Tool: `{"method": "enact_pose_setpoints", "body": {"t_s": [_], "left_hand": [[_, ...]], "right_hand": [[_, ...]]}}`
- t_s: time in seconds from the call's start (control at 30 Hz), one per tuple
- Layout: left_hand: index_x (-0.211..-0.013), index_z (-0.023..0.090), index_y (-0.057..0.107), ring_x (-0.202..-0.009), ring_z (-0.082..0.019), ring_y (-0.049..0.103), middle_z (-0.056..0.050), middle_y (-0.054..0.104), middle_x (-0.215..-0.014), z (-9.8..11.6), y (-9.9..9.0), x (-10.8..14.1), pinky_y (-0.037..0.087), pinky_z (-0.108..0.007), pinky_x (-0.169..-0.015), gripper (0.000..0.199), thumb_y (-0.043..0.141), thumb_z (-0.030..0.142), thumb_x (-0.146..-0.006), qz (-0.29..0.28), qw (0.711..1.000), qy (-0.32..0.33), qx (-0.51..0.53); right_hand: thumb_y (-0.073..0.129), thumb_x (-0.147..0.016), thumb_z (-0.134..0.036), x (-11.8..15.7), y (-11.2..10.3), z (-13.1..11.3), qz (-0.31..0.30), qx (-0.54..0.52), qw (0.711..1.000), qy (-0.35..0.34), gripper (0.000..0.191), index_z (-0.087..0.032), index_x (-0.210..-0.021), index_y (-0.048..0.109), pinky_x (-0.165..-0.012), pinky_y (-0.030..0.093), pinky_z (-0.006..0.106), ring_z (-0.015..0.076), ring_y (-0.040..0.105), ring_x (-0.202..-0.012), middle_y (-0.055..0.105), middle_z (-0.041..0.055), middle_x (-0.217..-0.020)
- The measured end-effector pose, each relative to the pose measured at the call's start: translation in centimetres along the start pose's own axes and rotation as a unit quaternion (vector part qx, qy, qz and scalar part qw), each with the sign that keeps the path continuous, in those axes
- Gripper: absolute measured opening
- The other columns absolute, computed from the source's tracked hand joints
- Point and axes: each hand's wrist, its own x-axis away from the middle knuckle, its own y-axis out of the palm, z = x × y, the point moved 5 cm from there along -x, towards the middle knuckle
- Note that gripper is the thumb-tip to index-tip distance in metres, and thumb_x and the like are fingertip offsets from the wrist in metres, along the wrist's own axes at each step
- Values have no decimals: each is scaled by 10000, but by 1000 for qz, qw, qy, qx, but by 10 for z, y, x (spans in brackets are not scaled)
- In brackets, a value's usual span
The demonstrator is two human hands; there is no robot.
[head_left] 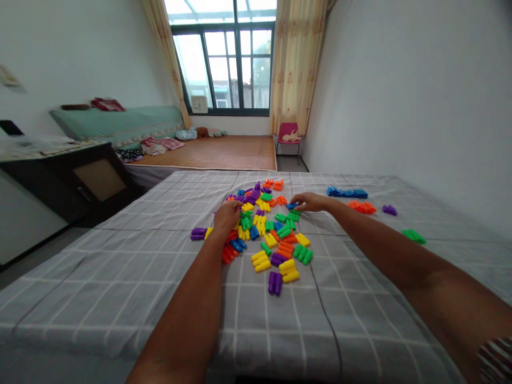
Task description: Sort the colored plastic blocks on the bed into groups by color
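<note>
A loose pile of plastic building pieces [259, 220] in purple, yellow, green, orange and blue lies on the checked cloth. Each looks like short rounded tubes joined side by side. At the pile's far right edge, my right hand [307, 202] pinches a blue plastic piece [292, 206] between its fingertips, close above the cloth. My left hand [228, 216] rests over the pile's left side, near yellow pieces [247, 207]. Its back faces me and hides most of its fingers, so what they hold does not show.
Right of the pile lie a row of blue pieces [347, 192], an orange group [362, 207], a purple piece [389, 210] and a green piece [414, 236]. Beyond the cloth-covered surface [160, 298] stand a low bed [224, 149], a pink chair [288, 129] and a dark cabinet [72, 184].
</note>
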Motion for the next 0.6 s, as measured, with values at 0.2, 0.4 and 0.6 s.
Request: {"method": "enact_pose_setpoints", "body": {"t_s": [0.2,0.4,0.6], "left_hand": [[-1141,247,710,-1063,-211,649,-38,717,-1149,1,0,0,492,-298,-925,371,450,194,-882,-9,1000,-5,-1],[-1127,246,718,-1061,-209,656,-39,722,-1140,-1,3,-2,493,-292,-919,368,448,188,-883,-5,1000,9,-2],[-1136,246,713,-1050,-209,662,-42,725,-1134,-3,5,-2,498,-295,-908,363,449,205,-890,-9,1000,10,-19]], "right_hand": [[410,-979,-318,6,-8,35,17,45,980,192,348,-141,-1022,706,-705,474,217,155,692,-794,759,87,-889],[494,-937,-402,21,-24,65,29,134,960,242,359,-148,-1030,731,-815,488,306,249,679,-980,728,149,-1068],[697,-750,-217,16,-7,42,3,98,993,69,593,-250,-1331,585,-959,458,306,231,600,-1169,606,60,-1350]]}}
